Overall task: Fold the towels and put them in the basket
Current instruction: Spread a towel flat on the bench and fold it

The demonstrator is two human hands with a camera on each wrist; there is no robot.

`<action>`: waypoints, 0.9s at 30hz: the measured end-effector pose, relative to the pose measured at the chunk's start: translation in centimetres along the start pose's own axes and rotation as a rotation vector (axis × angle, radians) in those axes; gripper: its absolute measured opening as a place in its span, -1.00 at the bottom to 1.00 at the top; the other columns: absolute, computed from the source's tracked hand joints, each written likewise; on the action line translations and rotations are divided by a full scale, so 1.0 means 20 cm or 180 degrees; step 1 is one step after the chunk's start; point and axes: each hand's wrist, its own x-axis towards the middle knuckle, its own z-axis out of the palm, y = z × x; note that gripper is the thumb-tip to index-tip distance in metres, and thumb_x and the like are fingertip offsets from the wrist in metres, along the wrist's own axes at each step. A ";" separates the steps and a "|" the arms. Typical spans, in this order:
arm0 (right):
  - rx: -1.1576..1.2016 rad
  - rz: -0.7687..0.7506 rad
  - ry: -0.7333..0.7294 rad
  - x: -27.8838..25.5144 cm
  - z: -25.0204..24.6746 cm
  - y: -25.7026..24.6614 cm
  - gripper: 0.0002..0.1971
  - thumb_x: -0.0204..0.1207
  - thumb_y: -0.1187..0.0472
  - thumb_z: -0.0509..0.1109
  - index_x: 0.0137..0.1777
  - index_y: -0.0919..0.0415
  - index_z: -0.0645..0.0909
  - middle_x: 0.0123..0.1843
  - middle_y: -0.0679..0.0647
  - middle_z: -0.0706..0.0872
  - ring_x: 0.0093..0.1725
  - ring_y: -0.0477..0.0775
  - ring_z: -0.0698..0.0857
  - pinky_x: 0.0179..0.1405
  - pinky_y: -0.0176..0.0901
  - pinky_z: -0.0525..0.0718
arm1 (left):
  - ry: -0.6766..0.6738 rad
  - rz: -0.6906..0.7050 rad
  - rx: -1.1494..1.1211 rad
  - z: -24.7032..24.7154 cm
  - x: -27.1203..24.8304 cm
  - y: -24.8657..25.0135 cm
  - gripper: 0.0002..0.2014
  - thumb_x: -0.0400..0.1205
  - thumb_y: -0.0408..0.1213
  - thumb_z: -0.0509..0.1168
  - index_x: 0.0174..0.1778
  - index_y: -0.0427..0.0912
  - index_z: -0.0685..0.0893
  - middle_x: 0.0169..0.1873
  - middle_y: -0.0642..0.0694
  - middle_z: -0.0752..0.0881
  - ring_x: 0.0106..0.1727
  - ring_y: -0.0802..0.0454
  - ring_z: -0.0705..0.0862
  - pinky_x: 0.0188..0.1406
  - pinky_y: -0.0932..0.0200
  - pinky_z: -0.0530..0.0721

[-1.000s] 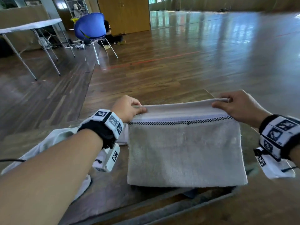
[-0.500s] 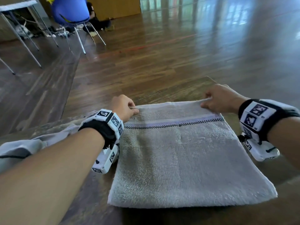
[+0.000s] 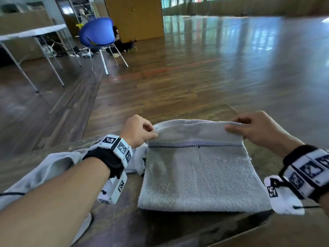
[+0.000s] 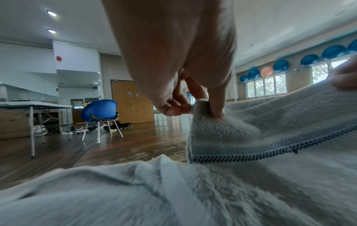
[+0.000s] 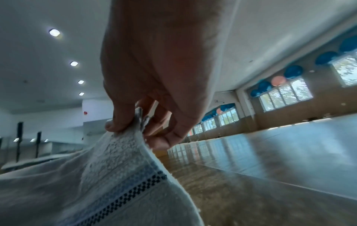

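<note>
Your left hand [image 3: 138, 130] and right hand [image 3: 256, 129] each pinch a far corner of the grey towel [image 3: 199, 175], lifted off the table [image 3: 178, 227]. Fingers look shallow (thumb-tip grip); a slip would skew the fold. Basket unseen.

Grey towel [image 3: 199, 177] with black-checked, pale blue band; blue chair [image 3: 97, 32].

Hall: glossy wooden floor [image 3: 222, 72]; blue chair [image 3: 97, 32] beside white folding table [image 3: 32, 32]; wooden double door [image 3: 133, 15]; windows [image 5: 286, 94]; recessed ceiling lights [image 5: 54, 32].
</note>
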 end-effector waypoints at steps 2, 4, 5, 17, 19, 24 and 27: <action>0.0163 0.0029 0.0044 -0.12 -0.03 -0.04 -0.92 0.47 0.11 0.64 -0.19 -0.13 0.87 -0.36 -0.22 0.81 -0.44 -0.34 0.65 -0.27 -0.24 0.57 | 0.0156 0.0063 0.0089 -0.06 -0.10 -0.01 -0.91 0.44 -0.26 0.61 -0.30 -0.19 0.87 -0.40 -0.06 0.79 -0.48 0.23 0.60 -0.50 0.38 0.50; 0.0224 -0.0060 0.0031 -0.22 -0.04 -0.08 -0.81 0.50 0.24 0.62 -0.18 -0.13 0.87 -0.27 -0.24 0.86 -0.32 -0.35 0.73 -0.17 -0.30 0.68 | 0.0145 0.0091 0.0272 -0.10 -0.20 -0.03 -0.88 0.42 -0.26 0.64 -0.29 -0.22 0.88 -0.30 -0.22 0.81 -0.37 -0.03 0.67 -0.31 0.04 0.66; 0.0209 -0.0163 0.0020 -0.26 -0.04 -0.10 -0.73 0.50 0.32 0.60 -0.16 -0.15 0.85 -0.22 -0.25 0.87 -0.25 -0.35 0.76 -0.11 -0.39 0.69 | 0.0112 0.0086 0.0337 -0.12 -0.25 -0.04 -0.88 0.40 -0.26 0.65 -0.29 -0.22 0.89 -0.28 -0.22 0.82 -0.32 -0.10 0.70 -0.27 -0.01 0.68; 0.0324 -0.0680 0.0054 -0.56 0.06 -0.26 -0.85 0.39 0.32 0.68 -0.16 0.03 0.86 -0.24 -0.09 0.87 -0.15 -0.09 0.85 0.04 -0.09 0.81 | -0.0333 0.0769 0.0256 0.02 -0.45 0.47 -0.83 0.63 -0.08 0.42 0.07 0.00 0.83 0.03 0.02 0.76 -0.15 0.27 0.62 -0.21 0.50 0.44; 0.0392 -0.0666 0.0065 -0.55 0.06 -0.27 -0.88 0.42 0.29 0.67 -0.12 0.05 0.87 -0.22 -0.09 0.88 -0.13 -0.09 0.85 0.06 -0.08 0.81 | -0.0542 0.0898 -0.0024 0.09 -0.42 0.61 -0.81 0.67 -0.13 0.38 0.14 -0.01 0.83 0.02 0.08 0.81 -0.26 0.46 0.60 -0.27 0.60 0.42; 0.0329 -0.0739 0.0120 -0.52 0.03 -0.27 -0.86 0.44 0.28 0.66 -0.12 0.00 0.86 -0.18 -0.09 0.85 -0.15 -0.14 0.84 -0.11 -0.30 0.74 | -0.0545 0.0655 -0.0614 0.21 -0.38 0.74 -0.77 0.60 -0.05 0.48 -0.03 -0.13 0.88 -0.17 -0.02 0.86 -0.25 0.15 0.74 -0.11 0.12 0.72; 0.0379 -0.0654 0.0313 -0.48 -0.01 -0.24 -0.89 0.41 0.24 0.69 -0.09 0.06 0.88 -0.09 -0.03 0.81 -0.15 -0.07 0.84 -0.04 -0.18 0.77 | -0.0212 0.0597 -0.0846 0.26 -0.36 0.76 -0.73 0.57 0.01 0.50 -0.14 -0.15 0.88 -0.27 -0.04 0.85 -0.20 0.03 0.81 -0.12 0.03 0.77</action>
